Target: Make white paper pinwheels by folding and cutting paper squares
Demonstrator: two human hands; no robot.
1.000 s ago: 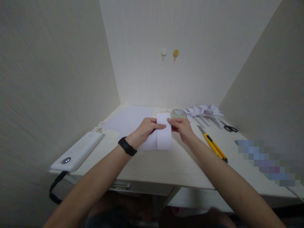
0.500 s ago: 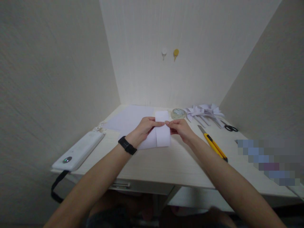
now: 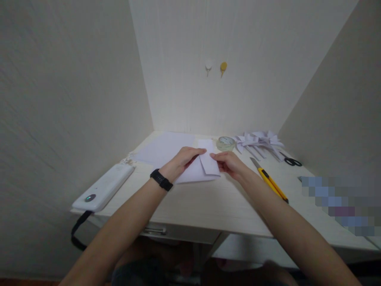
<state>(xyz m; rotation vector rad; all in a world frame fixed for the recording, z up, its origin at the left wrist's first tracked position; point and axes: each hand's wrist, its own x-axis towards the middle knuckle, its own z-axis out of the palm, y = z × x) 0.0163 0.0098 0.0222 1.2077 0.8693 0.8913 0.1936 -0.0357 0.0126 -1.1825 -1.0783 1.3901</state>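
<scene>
A white sheet of paper (image 3: 195, 172) lies near the middle of the desk, with a strip along its right side folded over towards the left. My left hand (image 3: 186, 157) grips it from the left, thumb on top of the folded strip and fingers underneath. On the right edge, my right hand (image 3: 228, 162) pinches the fold, thumb above and fingers partly hidden below. The flap's near corner stands slightly off the layer beneath. A black watch (image 3: 161, 180) is on my left wrist.
Flat white sheets (image 3: 166, 145) lie at the back left. Clear tape (image 3: 225, 143), paper pinwheels (image 3: 258, 142) and black scissors (image 3: 291, 161) are at the back right. A yellow utility knife (image 3: 272, 182) lies beside my right forearm. A white device (image 3: 104, 188) sits at the left edge.
The paper has turned slightly, and the folded strip now sits at a slant with its near edge lifted. My right hand has shifted a little nearer along the right edge.
</scene>
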